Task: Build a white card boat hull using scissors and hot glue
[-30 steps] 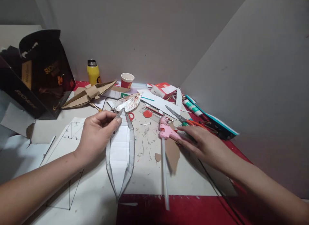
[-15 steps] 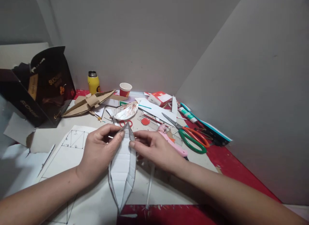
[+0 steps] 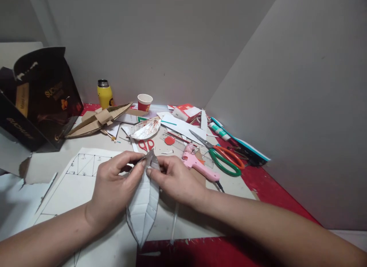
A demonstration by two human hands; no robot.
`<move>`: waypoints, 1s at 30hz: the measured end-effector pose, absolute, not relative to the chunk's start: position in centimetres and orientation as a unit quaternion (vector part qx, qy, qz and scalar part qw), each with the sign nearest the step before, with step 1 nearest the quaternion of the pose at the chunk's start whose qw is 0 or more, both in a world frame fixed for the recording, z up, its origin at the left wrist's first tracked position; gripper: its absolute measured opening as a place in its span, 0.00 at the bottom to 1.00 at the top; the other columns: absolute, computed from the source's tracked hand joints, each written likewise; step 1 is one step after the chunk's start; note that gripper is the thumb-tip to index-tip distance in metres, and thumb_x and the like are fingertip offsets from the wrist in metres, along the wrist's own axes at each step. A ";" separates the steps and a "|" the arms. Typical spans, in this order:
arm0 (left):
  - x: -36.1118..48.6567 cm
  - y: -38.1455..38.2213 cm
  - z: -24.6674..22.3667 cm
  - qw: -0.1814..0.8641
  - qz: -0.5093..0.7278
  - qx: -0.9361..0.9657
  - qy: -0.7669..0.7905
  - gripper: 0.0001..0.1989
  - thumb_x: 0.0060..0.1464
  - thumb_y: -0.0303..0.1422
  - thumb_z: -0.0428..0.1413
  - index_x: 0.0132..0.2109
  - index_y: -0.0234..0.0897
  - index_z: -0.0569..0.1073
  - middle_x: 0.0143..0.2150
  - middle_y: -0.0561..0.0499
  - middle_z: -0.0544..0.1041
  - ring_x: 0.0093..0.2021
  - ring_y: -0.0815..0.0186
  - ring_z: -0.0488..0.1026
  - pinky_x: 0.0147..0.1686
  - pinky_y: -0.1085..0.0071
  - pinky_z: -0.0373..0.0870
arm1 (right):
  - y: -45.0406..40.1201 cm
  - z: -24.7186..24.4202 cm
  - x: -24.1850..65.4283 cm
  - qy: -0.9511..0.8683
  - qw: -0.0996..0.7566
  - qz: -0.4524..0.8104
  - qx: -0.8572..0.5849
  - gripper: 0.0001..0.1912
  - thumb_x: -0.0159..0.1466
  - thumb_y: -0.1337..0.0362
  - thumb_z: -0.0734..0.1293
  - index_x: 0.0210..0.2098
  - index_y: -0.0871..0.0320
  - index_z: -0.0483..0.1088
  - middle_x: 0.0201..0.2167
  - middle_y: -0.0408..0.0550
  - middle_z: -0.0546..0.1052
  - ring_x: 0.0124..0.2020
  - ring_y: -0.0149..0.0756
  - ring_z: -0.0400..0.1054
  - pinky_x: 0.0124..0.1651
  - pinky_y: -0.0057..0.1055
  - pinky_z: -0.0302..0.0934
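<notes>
A white cardboard boat shape (image 3: pixel 142 205), creased across and pointed at both ends, is held between my hands over the table. My left hand (image 3: pixel 119 184) pinches its far left edge between thumb and fingers. On the opposite edge, my right hand (image 3: pixel 177 179) grips with the thumb inside and the fingers behind, partly hidden. Just beyond the far tip lie small red-handled scissors (image 3: pixel 146 145). A pink glue gun (image 3: pixel 200 163) rests by my right hand, and a clear glue stick (image 3: pixel 174 225) lies below it.
Large scissors (image 3: pixel 226 158) with green and orange handles lie right. Behind stand a brown cardboard boat (image 3: pixel 100 119), a yellow bottle (image 3: pixel 105 95), a paper cup (image 3: pixel 145 102) and a dark box (image 3: pixel 43 102). A drawn-on sheet (image 3: pixel 71 198) lies left, below the wall.
My right hand has shifted inward along the boat's edge, and the sides near the far tip are closer together. The whole view has shifted slightly.
</notes>
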State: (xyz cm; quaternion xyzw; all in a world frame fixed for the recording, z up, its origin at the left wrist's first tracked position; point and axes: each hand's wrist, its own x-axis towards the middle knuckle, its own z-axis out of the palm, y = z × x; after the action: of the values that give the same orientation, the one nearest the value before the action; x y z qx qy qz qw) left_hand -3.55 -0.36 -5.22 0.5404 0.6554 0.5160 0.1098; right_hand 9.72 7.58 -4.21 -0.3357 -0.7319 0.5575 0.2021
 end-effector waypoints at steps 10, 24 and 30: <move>-3.6 0.4 -5.5 0.115 0.508 0.529 0.669 0.04 0.54 0.32 0.58 0.35 0.42 0.78 0.33 0.56 0.80 0.31 0.69 0.74 0.34 0.75 0.70 | 8.1 -4.9 9.3 -0.702 0.199 0.590 -0.346 0.04 0.56 0.68 0.63 0.24 0.60 0.67 0.20 0.39 0.67 0.22 0.28 0.57 0.25 0.24 0.52; -4.2 1.0 -4.7 0.335 0.492 0.465 0.656 0.08 0.52 0.34 0.57 0.37 0.37 0.78 0.31 0.54 0.78 0.31 0.65 0.71 0.31 0.73 0.66 | 8.7 -4.9 10.0 -0.705 0.295 0.563 -0.314 0.07 0.58 0.68 0.63 0.32 0.60 0.73 0.28 0.43 0.74 0.30 0.32 0.66 0.31 0.25 0.61; -4.0 0.8 -4.3 0.356 0.511 0.458 0.634 0.08 0.52 0.32 0.56 0.37 0.36 0.78 0.28 0.56 0.75 0.30 0.68 0.68 0.30 0.76 0.64 | 8.4 -4.6 10.1 -0.724 0.288 0.536 -0.326 0.08 0.57 0.69 0.62 0.30 0.60 0.73 0.26 0.42 0.73 0.29 0.32 0.64 0.31 0.26 0.59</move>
State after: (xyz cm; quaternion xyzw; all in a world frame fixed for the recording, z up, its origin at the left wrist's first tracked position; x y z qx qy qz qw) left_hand -4.01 0.78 -4.35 0.4583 0.6338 0.5113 0.3561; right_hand 10.12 8.37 -4.63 -0.3260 -0.7239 0.5356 0.2879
